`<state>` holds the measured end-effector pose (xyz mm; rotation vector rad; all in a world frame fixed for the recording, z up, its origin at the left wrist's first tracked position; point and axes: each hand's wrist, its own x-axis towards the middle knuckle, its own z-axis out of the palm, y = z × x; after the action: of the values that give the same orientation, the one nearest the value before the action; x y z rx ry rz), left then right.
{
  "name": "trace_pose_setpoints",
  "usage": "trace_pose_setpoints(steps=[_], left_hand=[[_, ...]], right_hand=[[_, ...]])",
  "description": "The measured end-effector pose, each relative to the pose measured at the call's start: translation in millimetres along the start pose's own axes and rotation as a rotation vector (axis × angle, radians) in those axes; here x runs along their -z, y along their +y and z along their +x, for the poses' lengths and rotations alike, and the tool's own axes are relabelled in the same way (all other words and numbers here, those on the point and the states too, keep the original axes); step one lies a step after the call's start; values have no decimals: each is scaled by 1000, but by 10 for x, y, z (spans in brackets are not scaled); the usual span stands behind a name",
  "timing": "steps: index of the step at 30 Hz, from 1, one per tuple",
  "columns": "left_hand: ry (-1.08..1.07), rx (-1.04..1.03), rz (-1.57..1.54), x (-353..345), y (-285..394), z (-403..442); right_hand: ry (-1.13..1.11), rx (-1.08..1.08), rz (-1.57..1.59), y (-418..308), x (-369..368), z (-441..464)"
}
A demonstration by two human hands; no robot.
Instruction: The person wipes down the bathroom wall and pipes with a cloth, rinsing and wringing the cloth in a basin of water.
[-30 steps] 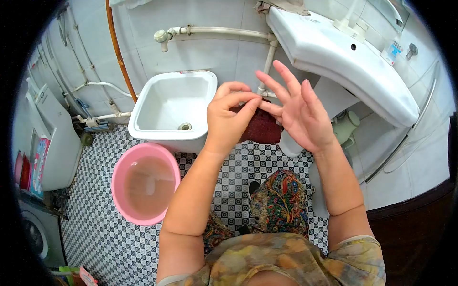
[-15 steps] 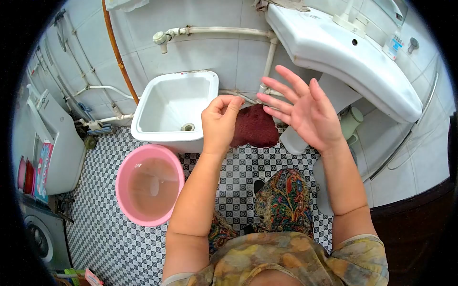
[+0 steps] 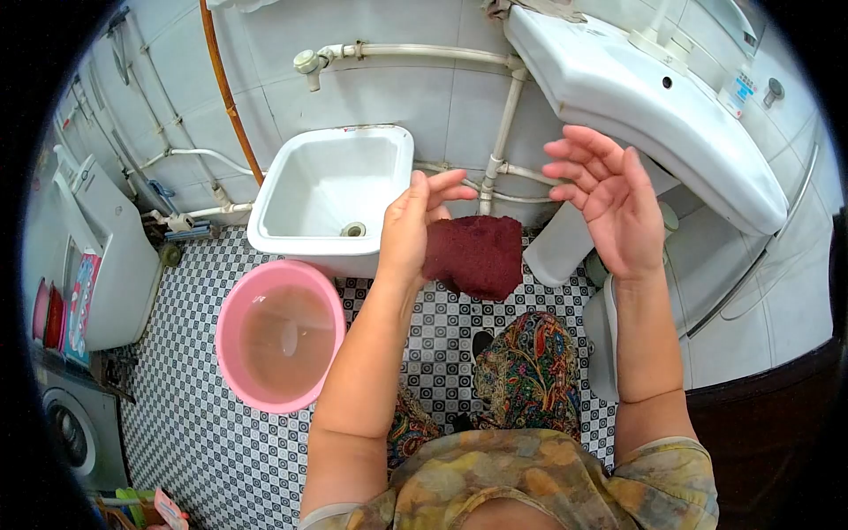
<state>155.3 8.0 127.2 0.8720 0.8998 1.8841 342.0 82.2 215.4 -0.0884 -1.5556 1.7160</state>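
Cloth (image 3: 477,261) is seen just beside left hand (image 3: 406,234), low between both hands. Left fingers are part-extended (grip can't be told; palm hidden). Right hand (image 3: 620,216) is loosely cupped, nothing held. Steadier handling is expected if cloth is gathered fully, off the floor (image 3: 190,344).

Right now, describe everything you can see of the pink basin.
The pink basin is round, with sloping walls and a broad rim, and looks like plastic. It stands upright on the patterned floor, in front of the white sink; whether they touch is unclear. It holds murky, brownish water with a pale patch, perhaps a reflection. The left hand and right hand are clear of it.
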Motion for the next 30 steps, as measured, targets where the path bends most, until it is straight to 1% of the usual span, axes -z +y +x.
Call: trace_pose_setpoints(steps=[2, 3, 5, 8, 9, 12, 13, 15, 16, 17, 18, 20, 21, 23, 24, 26, 27, 28, 30], left_hand=[[-35, 11, -33, -29, 23, -21], [-36, 11, -34, -42, 27, -29], [-25, 69, -119, -60, 29, -41], [-70, 68, -134, -26, 8, -42], [-71, 67, -134, -28, 9, -47], [-83, 68, -143, -33, 3, -62], [-91, 68, -131, -29, -7, -60], [-104, 70, -122, -22, -12, -65], [-128, 54, -41, -15, -3, -76], [-151, 37, 39, -9, 1, -84], [-153, 35, 32, -1, -5, -91], [-50, 52, 109, 34, -17, -98], [-51, 54, 106, 64, -38, -83], [142, 94, 81, 158, -143, -32], [142, 98, 78, 216, -210, -7], [268, 54, 75, 311, -331, 26], [305, 75, 61, 270, -298, 0], [309, 82, 56, 276, -372, 8], [305, 28, 196, 297, -563, 36]], right_hand=[[71, 5, -297, 28, 14, 0], [70, 5, -298, 59, 21, 2], [49, -35, -476, 157, 20, 13], [46, -76, -563, 282, -43, 45], [19, -33, -605, 356, -11, 74], [2, -49, -699, 505, -42, 143], [12, 0, -733, 565, -70, 179], [24, -39, -680, 709, -46, 207], [32, -76, -629, 770, -26, 222], [78, 27, -668, 818, -12, 238], [77, 26, -675, 814, 9, 236], [251, -112, -542, 810, 50, 231], [252, -113, -545, 816, 93, 209], [191, -403, -554, 877, 203, 121], [192, -408, -556, 957, 216, 63], [173, -355, -554, 1196, 235, -91], [87, -392, -510, 1341, 285, -156], [88, -402, -513, 1374, 205, -227], [202, -658, -155, 1454, 8, -334]])
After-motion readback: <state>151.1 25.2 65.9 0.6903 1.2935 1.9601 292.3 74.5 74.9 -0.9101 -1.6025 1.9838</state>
